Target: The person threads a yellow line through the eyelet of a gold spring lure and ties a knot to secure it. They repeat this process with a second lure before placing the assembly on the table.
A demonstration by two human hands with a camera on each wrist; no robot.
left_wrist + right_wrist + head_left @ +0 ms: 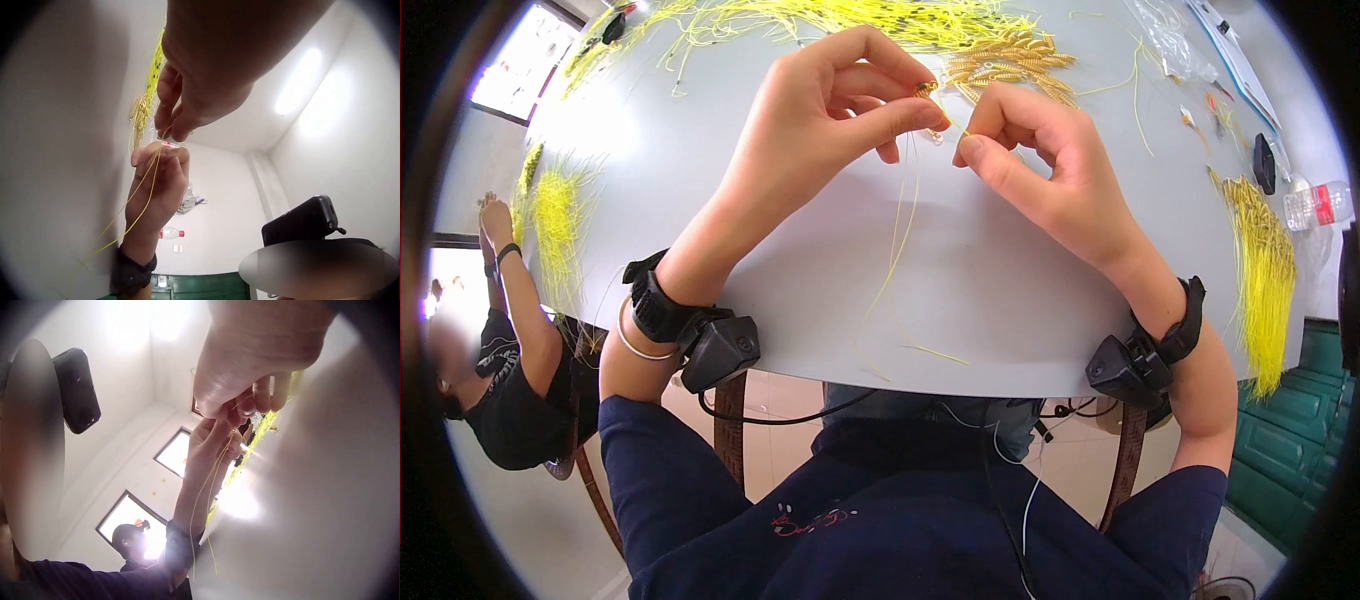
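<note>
Pile of small pieces (1020,65) sat just beyond the person's fingers (900,118), strands (850,22) behind that; one bundle (560,215) way off left, another bundle (1262,285) far right, bottle (1315,205) near it.

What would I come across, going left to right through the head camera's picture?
Fuzzy yellow strands, left hand, right hand, long bundle of yellow strands, clear bottle with red label.

Markings on navy shirt (900,505), black shirt (518,420) and bottle label (1325,203) are unreadable.
</note>
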